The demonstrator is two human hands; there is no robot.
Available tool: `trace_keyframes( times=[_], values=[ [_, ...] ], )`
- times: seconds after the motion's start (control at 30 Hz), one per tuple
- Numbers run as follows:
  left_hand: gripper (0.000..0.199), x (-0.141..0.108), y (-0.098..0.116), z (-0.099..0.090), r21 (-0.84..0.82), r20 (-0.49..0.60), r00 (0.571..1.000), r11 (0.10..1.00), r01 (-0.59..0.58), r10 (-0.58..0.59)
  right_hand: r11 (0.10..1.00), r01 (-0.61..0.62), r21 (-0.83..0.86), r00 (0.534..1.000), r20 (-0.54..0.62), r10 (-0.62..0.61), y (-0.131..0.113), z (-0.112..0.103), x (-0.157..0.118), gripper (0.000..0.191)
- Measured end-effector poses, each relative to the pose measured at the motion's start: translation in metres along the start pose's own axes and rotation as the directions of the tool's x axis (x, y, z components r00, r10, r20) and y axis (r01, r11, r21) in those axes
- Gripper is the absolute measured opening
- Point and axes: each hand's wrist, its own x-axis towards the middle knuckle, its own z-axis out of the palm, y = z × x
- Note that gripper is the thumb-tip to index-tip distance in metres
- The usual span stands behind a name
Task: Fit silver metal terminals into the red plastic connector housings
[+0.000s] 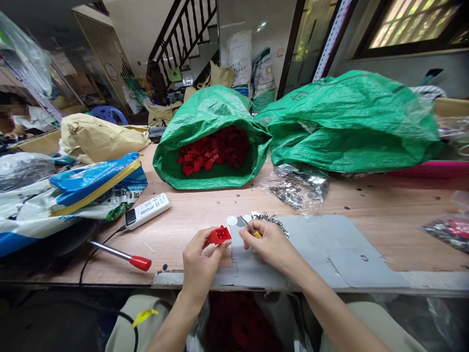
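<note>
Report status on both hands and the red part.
Left hand holding red part, hollow side showing. Right hand gripping yellow tool, clear of part. Metal bits lie beyond right hand, not between.

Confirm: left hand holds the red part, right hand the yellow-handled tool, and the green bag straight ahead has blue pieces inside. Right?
No: the pieces inside the green bag straight ahead are red, not blue, as the head view shows. The rest stands: left hand holds the red part, right hand the yellow-handled tool.
</note>
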Motion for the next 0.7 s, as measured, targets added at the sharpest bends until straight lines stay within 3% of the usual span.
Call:
trace_keyframes(
  times=[0.1, 0.2, 0.23, 0.33, 0.4, 0.53, 0.7],
  values=[
    [0.026, 0.0, 0.0, 0.0, -0.071, -0.004, 0.994, 0.992, 0.105, -0.106, 0.999, -0.04, -0.032, 0.999, -0.021, 0.039, 0.007, -0.02, 0.004, 0.031],
    [0.026, 0.002, -0.003, 0.0, -0.108, 0.006, 0.992, 0.986, 0.128, -0.128, 0.999, -0.004, -0.052, 0.998, -0.055, 0.001, 0.008, -0.041, 0.001, 0.032],
    [0.026, 0.002, -0.004, -0.001, -0.103, 0.009, 0.992, 0.987, 0.124, -0.124, 0.995, 0.031, -0.09, 0.999, -0.015, -0.033, 0.007, -0.047, -0.003, 0.03],
    [0.026, 0.003, -0.004, -0.003, -0.073, 0.017, 0.991, 0.989, 0.132, -0.131, 0.965, 0.137, -0.222, 0.961, 0.266, -0.076, 0.0, -0.054, -0.02, 0.023],
    [0.024, 0.004, -0.003, -0.005, -0.056, 0.012, 0.991, 0.99, 0.131, -0.131, 0.956, 0.157, -0.248, 0.933, 0.355, -0.061, -0.005, -0.053, -0.033, 0.025],
    [0.029, 0.007, -0.006, -0.006, -0.092, 0.02, 0.996, 0.992, 0.091, -0.089, 0.967, 0.074, -0.245, 0.969, 0.246, -0.012, -0.011, -0.056, -0.049, 0.042],
    [0.031, 0.008, -0.006, -0.005, -0.1, 0.026, 0.996, 0.991, 0.09, -0.088, 0.978, -0.083, -0.194, 0.914, 0.376, 0.152, -0.01, -0.069, -0.059, 0.057]
  ],
)
